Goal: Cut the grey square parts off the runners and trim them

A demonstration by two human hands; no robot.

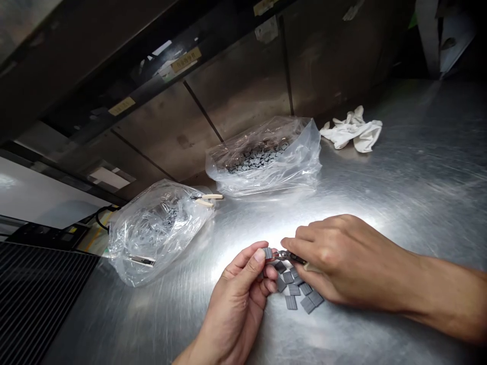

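My left hand [243,284] pinches a small grey ridged square piece [268,253] between thumb and forefinger. Wrapped around a pair of cutting pliers [291,256] is my right hand [335,258]; the jaws meet the right edge of that piece. Whether the jaws are fully closed is too small to tell. Most of the plier handles are hidden in my palm. Below the pliers, several similar grey square pieces [294,289] lie loose on the metal table [380,203], partly covered by my right hand.
Behind my hands stands a clear plastic bag [266,177] full of grey pieces. Another clear bag [152,238] sits to the left, with pale-handled pliers [209,198] at its edge and a metal tool [141,260] at its front. White gloves [355,131] lie at the back right.
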